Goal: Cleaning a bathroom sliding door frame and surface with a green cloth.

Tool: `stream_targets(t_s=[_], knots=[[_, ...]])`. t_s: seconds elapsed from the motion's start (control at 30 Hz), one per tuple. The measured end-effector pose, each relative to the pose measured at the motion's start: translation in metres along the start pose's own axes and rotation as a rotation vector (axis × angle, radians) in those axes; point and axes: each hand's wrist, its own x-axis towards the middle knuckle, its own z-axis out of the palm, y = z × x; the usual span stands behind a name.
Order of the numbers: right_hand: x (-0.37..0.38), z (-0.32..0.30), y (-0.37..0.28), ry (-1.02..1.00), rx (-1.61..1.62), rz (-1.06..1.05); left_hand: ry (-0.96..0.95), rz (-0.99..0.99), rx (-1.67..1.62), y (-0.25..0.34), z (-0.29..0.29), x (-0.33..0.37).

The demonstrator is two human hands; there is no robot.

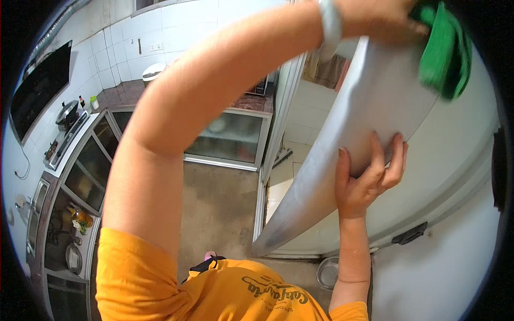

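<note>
Our left hand [393, 21], blurred near the top edge of the view, seems closed round the upper part of a bright green, folded fabric cloth [447, 61], which hangs at the upper right; we cannot tell its exact grip. Our right hand [369, 179] has its fingers spread, tips against a tall, smooth, pale grey panel [369, 101], lower than the cloth. We judge the cloth light, soft and floppy, hardly fragile, and best held bunched at a fold. The panel looks stiff and rather slippery, probably heavy, so flat fingers on its face or a hold along its edge should suit us. Counting outward, we have two hands, one cloth, one panel and one pale, rounded bangle [330, 27] on our left wrist. Farther off we see one round, shiny metal basin [326, 274] on the brownish floor [214, 203], one white, rounded appliance [153, 70] at the back of the dark reddish surface [120, 96], one flat, silver metal stove [69, 140] and one dark, lidded pot [67, 114]
</note>
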Motion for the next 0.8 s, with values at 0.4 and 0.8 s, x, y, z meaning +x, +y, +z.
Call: stream_targets(t_s=[0.4,0.8], knots=[[-0.054,-0.009,-0.093,-0.101,0.076,0.04,-0.153,-1.226,-1.008,-0.024,0.215,-0.53],[-0.278,0.12,-0.229,-0.841,0.661,1.3,0.03,-2.01,-1.188,-0.097,0.104,-0.646]])
